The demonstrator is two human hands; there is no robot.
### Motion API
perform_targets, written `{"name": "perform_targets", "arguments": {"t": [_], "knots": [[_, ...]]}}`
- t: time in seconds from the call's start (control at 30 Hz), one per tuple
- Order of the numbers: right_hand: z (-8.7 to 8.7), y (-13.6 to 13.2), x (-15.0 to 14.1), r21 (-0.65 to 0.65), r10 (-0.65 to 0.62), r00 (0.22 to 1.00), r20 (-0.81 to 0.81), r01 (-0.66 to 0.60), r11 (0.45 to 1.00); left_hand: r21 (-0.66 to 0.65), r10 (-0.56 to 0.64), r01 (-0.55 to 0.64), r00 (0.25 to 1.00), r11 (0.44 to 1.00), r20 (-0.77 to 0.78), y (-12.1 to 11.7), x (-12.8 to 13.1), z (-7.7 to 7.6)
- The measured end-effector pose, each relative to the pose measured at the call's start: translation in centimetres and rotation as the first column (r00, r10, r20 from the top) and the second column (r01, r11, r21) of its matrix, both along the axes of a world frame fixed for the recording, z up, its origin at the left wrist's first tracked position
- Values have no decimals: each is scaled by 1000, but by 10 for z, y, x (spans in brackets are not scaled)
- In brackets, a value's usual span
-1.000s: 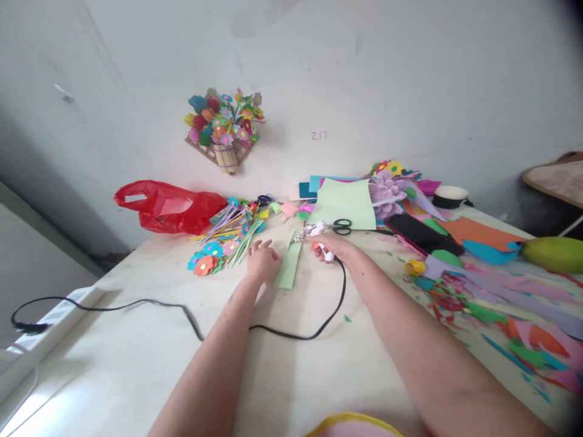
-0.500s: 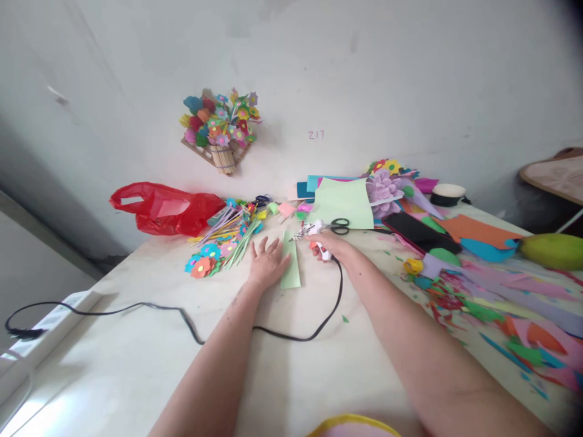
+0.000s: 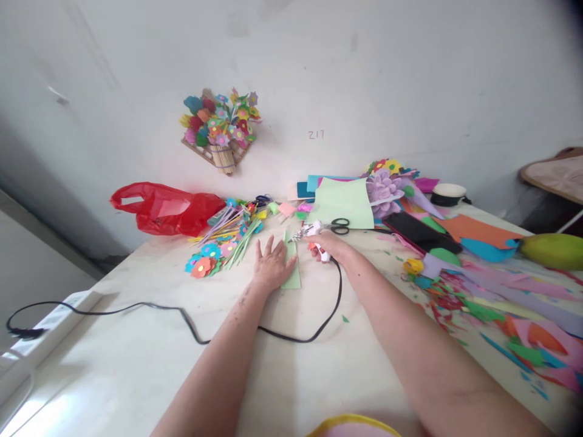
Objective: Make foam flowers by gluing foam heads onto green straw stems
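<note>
My left hand (image 3: 273, 265) lies flat with fingers spread, its palm and thumb over part of a light green paper strip (image 3: 292, 278) on the table. In my right hand (image 3: 330, 244) is a white glue gun (image 3: 314, 229), gripped by its handle. The gun's nozzle points left, at the upper part of the strip; I cannot tell whether it touches. A black cord runs from the handle across the table, passing under my left forearm. Scissors with black handles (image 3: 340, 226) lie just behind the gun, partly on a larger light green sheet (image 3: 345, 203).
Left of my left hand are paper flowers (image 3: 203, 267), thin paper strips (image 3: 243, 246) and a red plastic bag (image 3: 175, 209). Coloured scraps (image 3: 455, 297), a black phone-like slab (image 3: 423, 232) and a yellow-green oval object (image 3: 553, 250) lie on the right. The cord (image 3: 136, 306) reaches a power strip (image 3: 59, 328).
My left hand has shifted slightly right and now covers more of the green strip. My right hand and the glue gun have hardly moved.
</note>
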State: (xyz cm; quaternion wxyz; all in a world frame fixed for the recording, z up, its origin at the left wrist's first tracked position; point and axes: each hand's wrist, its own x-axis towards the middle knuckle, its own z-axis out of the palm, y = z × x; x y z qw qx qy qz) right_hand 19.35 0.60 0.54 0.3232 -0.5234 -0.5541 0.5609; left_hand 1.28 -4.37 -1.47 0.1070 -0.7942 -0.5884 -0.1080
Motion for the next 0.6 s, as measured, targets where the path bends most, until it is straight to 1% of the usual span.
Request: {"name": "perform_targets", "arguments": {"t": [0.27, 0.5, 0.6], "knots": [[-1, 0, 0, 13, -19, 1000, -5, 19, 1000, -3, 25, -25, 999, 1000, 41, 1, 1, -1], [-1, 0, -1, 32, -23, 999, -38, 25, 999, -53, 122, -115, 976, 992, 180, 6, -9, -4], [-2, 1, -2, 40, -35, 998, -46, 37, 999, -59, 75, -68, 988, 996, 135, 7, -7, -3]]}}
